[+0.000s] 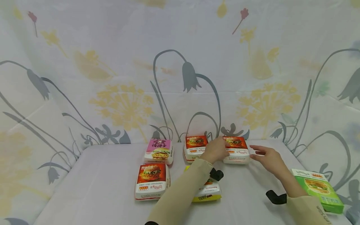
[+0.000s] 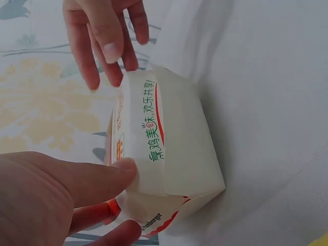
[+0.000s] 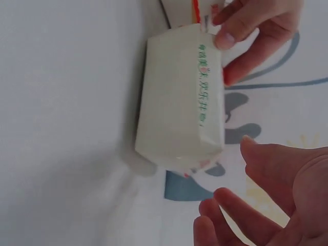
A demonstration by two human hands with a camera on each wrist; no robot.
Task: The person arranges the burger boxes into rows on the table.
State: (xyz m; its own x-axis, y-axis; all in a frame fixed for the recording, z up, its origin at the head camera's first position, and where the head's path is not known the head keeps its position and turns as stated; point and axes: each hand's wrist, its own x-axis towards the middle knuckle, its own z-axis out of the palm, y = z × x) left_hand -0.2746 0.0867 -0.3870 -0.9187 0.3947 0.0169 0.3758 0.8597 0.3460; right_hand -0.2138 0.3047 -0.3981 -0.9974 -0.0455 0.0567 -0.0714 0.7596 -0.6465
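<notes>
A red-and-white burger box (image 1: 236, 153) lies at the back of the table, right of centre. My left hand (image 1: 215, 150) holds its left end; in the left wrist view the thumb rests along the edge and the fingers reach round the end of the box (image 2: 179, 133). Off the box's right end is my right hand (image 1: 267, 158), fingers spread and slightly bent, with nothing in it. Seen from the right wrist, a gap separates that hand (image 3: 277, 189) from the box (image 3: 177, 97). Green lettering runs along the box's white side.
Left of the held box stand another red-and-white burger box (image 1: 194, 148), a pink one (image 1: 159, 151) and a nearer red-and-white one (image 1: 152, 181). A yellow-edged box (image 1: 208, 192) is partly under my left sleeve. By my right forearm lies a green box (image 1: 319, 189). Flowered cloth (image 1: 180, 103) hangs behind.
</notes>
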